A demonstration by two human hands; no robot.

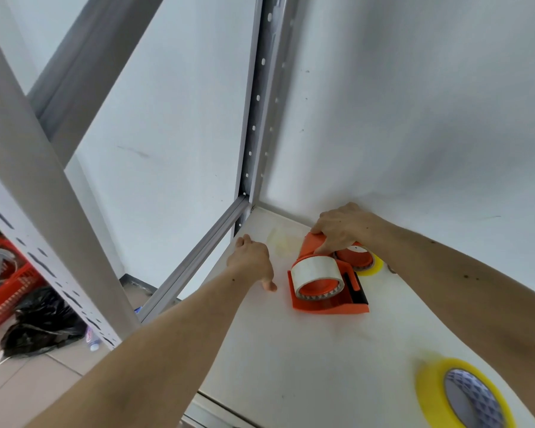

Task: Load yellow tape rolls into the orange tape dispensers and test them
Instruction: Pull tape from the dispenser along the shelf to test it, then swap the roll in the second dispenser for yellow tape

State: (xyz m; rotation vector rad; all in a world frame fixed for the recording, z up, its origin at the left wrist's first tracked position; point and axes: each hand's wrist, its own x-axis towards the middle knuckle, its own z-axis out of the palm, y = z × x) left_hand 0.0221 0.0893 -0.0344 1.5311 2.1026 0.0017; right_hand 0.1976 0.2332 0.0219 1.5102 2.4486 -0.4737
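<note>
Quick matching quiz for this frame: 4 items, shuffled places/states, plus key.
Items:
1. right hand
2. left hand
3. loose yellow tape roll
4. red basket

States:
A. on the floor beside the rack
B. gripping the orange dispenser
C. resting open on the shelf
D. lying at the shelf's near right

Pairs: 1-B, 2-C, 3-D, 4-A

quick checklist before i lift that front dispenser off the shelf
1. Right hand on the front orange dispenser: ok, gripping its far end.
2. Left hand free: ok, flat on the shelf.
3. Roll seated on the front dispenser: ok, but it looks clear, not yellow.
4. Second dispenser out of the way: not ok, close behind.
5. Spare yellow tape roll within reach: ok.
6. Tape threaded to blade: cannot tell.
</note>
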